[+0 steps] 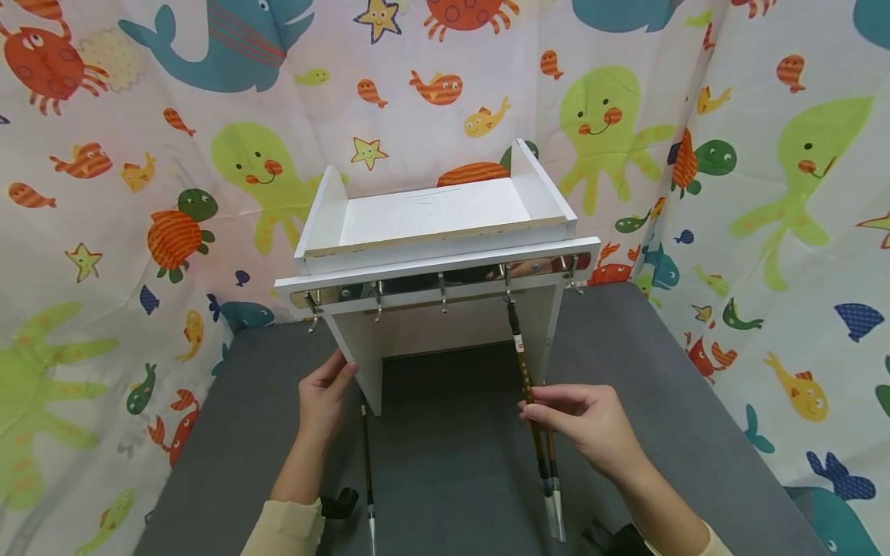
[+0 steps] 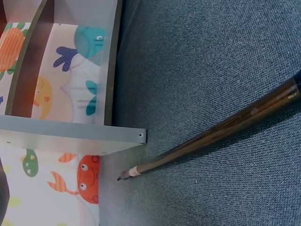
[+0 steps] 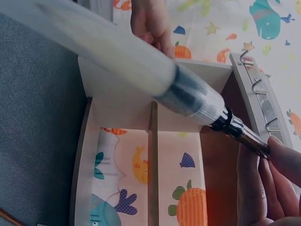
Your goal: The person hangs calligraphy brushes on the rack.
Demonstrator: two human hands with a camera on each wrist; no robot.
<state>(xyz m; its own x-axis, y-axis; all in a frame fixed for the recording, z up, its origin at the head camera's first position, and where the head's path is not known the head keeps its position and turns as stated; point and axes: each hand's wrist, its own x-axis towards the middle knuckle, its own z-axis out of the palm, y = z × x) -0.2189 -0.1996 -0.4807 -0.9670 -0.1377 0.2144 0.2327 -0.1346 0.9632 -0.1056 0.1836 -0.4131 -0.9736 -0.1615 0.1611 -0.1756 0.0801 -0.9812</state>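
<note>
My right hand pinches a brown-handled brush between thumb and fingers. Its clear-capped tip hangs downward; its cord end is right at a metal hook of the white shelf. A clear cap over pale bristles looms large in the right wrist view. Behind the held brush, a second capped brush partly shows. With thumb and fingers, my left hand holds the front edge of the shelf's left side panel. Below that hand lies another brush, also seen as a dark handle in the left wrist view.
Several hooks line a shiny strip along the shelf's front, above an open space between the side panels. The shelf stands on a grey cloth surface. A curtain printed with sea animals hangs close behind and at both sides.
</note>
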